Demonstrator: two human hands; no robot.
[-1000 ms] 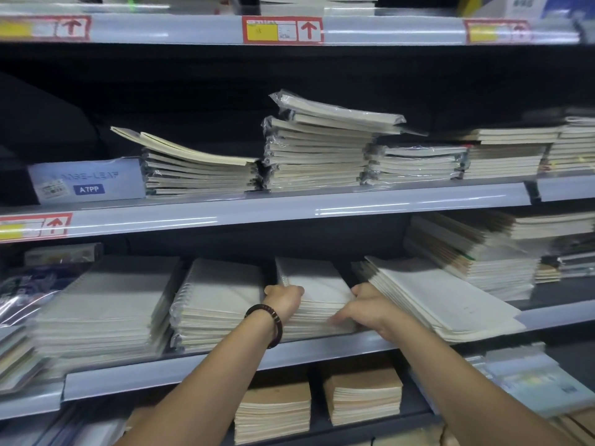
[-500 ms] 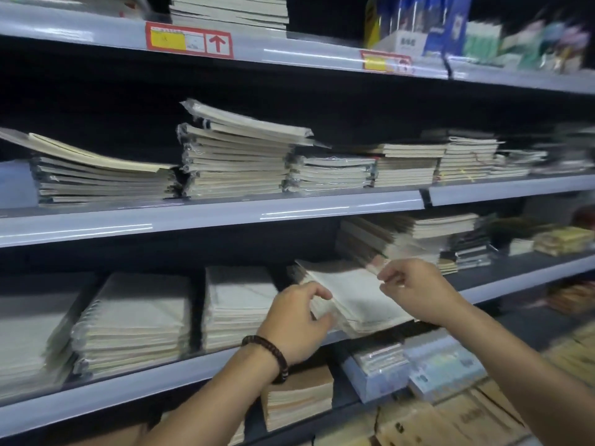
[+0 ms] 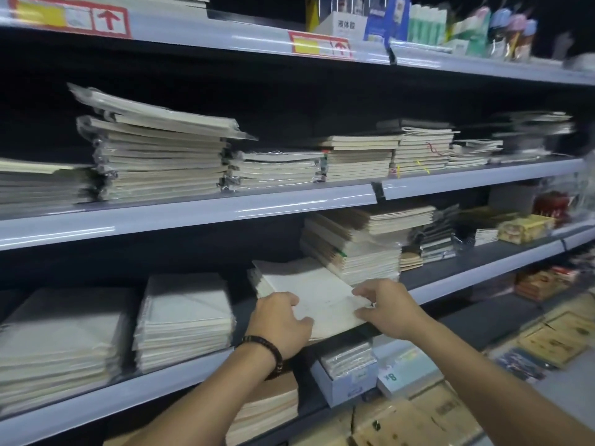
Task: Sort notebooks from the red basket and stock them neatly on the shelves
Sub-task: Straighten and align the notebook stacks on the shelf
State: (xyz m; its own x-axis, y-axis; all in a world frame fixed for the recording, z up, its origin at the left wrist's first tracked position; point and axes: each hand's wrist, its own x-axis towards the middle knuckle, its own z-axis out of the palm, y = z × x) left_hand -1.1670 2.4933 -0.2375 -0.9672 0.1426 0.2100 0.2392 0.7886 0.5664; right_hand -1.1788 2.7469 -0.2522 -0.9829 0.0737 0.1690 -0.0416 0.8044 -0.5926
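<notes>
A skewed stack of pale notebooks (image 3: pixel 309 284) lies on the lower grey shelf (image 3: pixel 180 378), its near corner jutting over the front edge. My left hand (image 3: pixel 280 323), with a dark bead bracelet at the wrist, grips the stack's left front edge. My right hand (image 3: pixel 384 309) pinches the stack's right front corner between thumb and fingers. Two neater stacks of the same notebooks (image 3: pixel 185 317) sit to the left. The red basket is out of view.
Taller notebook piles (image 3: pixel 354 243) lean right behind the held stack. The shelf above (image 3: pixel 225 204) carries several wrapped notebook stacks. Below are brown notebooks (image 3: pixel 273 407), a grey box (image 3: pixel 347 381) and packaged goods. Price tags (image 3: pixel 70 17) mark the top rail.
The view has swung right. Both hands left the middle stack and moved to the skewed stack on its right, now holding its front corners.
</notes>
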